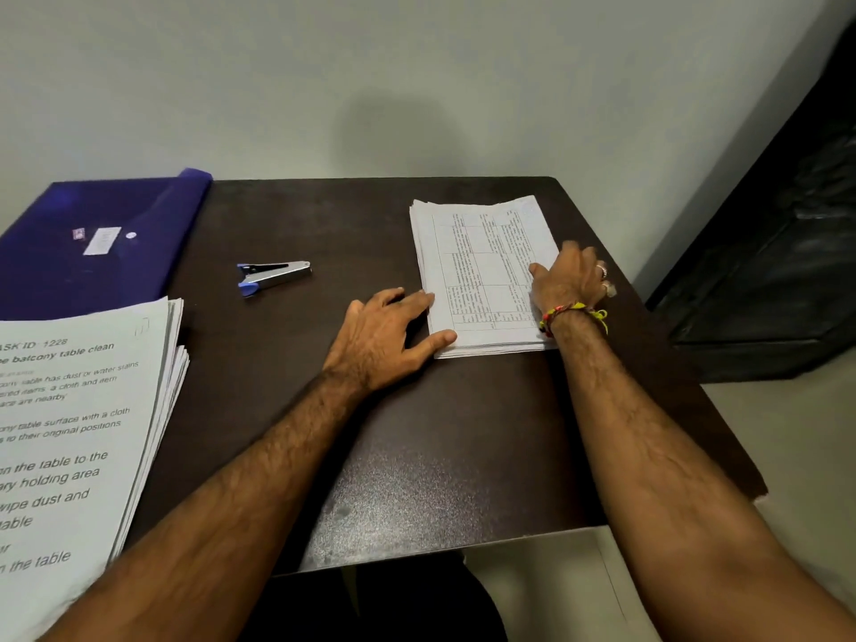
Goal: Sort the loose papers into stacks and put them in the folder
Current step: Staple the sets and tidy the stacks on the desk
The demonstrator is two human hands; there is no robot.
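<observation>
Nearest the camera, at the left front corner: a thick stack of printed sheets (78, 433), large type on top, edges fanned and uneven, partly out of view.

Table-printed stack (484, 275) lies toward the far right of the dark surface (417, 456), fairly square, lower sheets peeking out along the near and left edges.

Left hand (389, 335): fingers spread and mostly straight, tips resting against the stack's left edge, thumb at its near left corner. Holds nothing; pressing or steadying only.

Right hand (572, 278): rests on the stack's right edge, fingers bent down over the side. Whether it pinches any sheets or only pushes against them, cannot tell. Threaded band at the wrist.

Blue folder (92, 243) lies at the far left, closed as far as can be seen, well apart from the table-printed stack. Stapler (273, 276) sits between folder and stack, untouched.

Judgement: step in hand looks like squaring this stack from both sides. Sorting seems largely done, with two stacks formed; filing not yet begun.

Next move likely calls for a firm grip on both sides so the sheets do not slide, then a carry across to the folder, which needs opening first. The left stack wants tidying too.
</observation>
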